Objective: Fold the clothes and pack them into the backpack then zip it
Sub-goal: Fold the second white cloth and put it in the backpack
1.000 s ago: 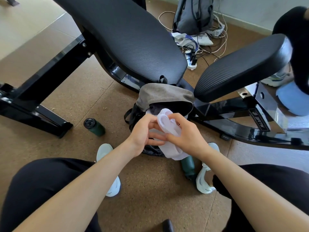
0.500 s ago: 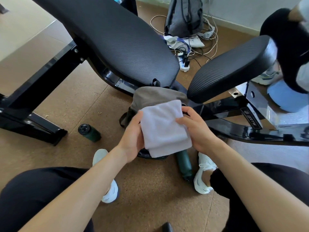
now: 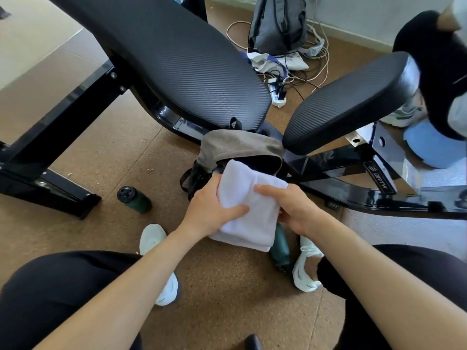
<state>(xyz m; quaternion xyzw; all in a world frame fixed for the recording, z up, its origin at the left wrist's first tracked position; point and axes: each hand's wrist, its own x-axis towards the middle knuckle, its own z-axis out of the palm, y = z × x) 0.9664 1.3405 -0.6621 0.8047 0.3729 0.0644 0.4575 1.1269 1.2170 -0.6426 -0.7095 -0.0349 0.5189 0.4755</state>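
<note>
left hand [image 3: 211,210]: grips left edge of folded white cloth [image 3: 249,205], thumb on top, fingers curled under.
right hand [image 3: 290,209]: grips right edge of the cloth, index finger laid across the top, other fingers tucked below.
cloth: folded into a thick flat stack, held in the air between both hands, far end just at the mouth of the backpack [image 3: 240,150].
backpack: grey-brown, on the floor [image 3: 227,286], leaning against the black bench frame [image 3: 353,195] between the two pads; top unzipped, dark inside, contents not readable.
bottles: one dark green bottle [image 3: 135,199] on floor left of the backpack; a second one [image 3: 280,245] partly hidden under the cloth, beside the right shoe [image 3: 304,265].
background: second grey bag [image 3: 276,21] with cables and power strip near far wall.
progress: folding of this piece looks done; judged step is sliding it into the bag. Left: push it in, pack whatever else remains (none visible), zip shut.
</note>
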